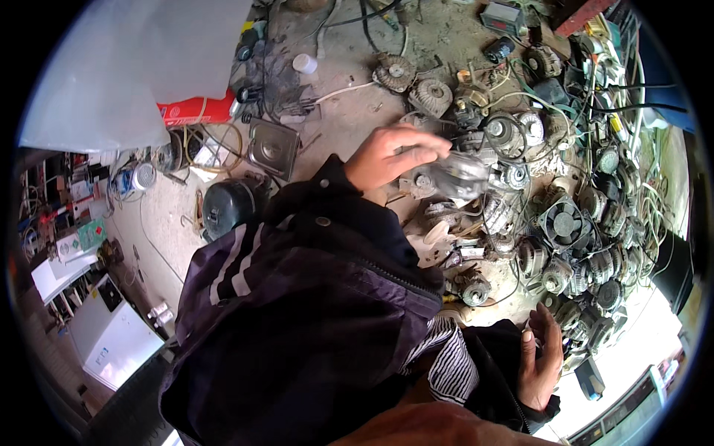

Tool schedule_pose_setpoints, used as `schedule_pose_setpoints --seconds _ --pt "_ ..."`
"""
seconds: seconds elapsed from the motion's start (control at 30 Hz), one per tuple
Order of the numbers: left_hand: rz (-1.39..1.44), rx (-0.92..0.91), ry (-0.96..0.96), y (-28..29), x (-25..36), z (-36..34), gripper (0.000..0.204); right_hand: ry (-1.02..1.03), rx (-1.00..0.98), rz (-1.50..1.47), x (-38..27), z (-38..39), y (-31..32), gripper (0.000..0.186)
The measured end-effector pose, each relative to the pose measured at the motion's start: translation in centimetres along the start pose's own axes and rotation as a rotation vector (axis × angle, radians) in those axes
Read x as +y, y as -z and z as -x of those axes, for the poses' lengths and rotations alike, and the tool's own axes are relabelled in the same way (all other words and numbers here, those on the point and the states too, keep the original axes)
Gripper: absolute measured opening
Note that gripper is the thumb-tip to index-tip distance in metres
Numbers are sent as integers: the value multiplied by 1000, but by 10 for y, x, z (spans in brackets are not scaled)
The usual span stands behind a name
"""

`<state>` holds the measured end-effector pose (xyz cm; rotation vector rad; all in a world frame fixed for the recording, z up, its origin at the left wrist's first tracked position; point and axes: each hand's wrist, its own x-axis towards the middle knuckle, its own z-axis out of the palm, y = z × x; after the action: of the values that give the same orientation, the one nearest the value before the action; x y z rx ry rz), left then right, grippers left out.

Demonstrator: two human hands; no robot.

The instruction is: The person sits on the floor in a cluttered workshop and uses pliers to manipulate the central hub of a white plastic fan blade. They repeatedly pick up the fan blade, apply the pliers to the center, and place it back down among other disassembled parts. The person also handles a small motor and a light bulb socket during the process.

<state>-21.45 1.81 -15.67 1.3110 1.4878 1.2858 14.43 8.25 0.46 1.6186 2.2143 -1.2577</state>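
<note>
My left hand (pixel 394 154) reaches across the floor, its fingers over a grey metal part (pixel 459 175) that is smeared by motion. This part looks much like the dirty alternators (pixel 432 97) heaped around it, and my fingertips appear to grip its upper edge. Lower right, my right hand (pixel 541 358) is held half-curled, thumb apart from the fingers, with no object visible in it. It is nearest to the lower alternators (pixel 556 276) of the heap. A square fan (pixel 563 224) with dark blades lies among them.
Loose cables (pixel 654 215) tangle along the heap's right side. To the left are a black rounded tank (pixel 225 208), a square metal pan (pixel 273 150) and a red box (pixel 197 111). A white cup (pixel 304 63) lies farther off; a white cabinet (pixel 115 334) stands lower left.
</note>
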Motion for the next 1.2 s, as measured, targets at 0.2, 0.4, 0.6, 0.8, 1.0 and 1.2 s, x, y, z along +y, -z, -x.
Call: schedule_pose_setpoints --seconds 0.2,0.4,0.6,0.8,1.0,1.2 --pt "-292 355 310 16 -118 16 25 11 -13 10 5 0 0 40" --pt "-1320 517 575 102 -190 6 38 13 -40 35 3 -2 1 40" --pt "-1382 276 739 127 -231 -5 44 -18 -32 -24 -8 3 -2 39" --pt "-1355 320 606 133 -246 1 39 -35 -26 -32 -10 4 -4 40" --pt "-1404 307 496 130 -239 0 23 -18 -27 -28 -9 4 -5 40" --pt "-1494 359 301 129 -181 18 9 -23 -38 -71 -4 6 -3 41"
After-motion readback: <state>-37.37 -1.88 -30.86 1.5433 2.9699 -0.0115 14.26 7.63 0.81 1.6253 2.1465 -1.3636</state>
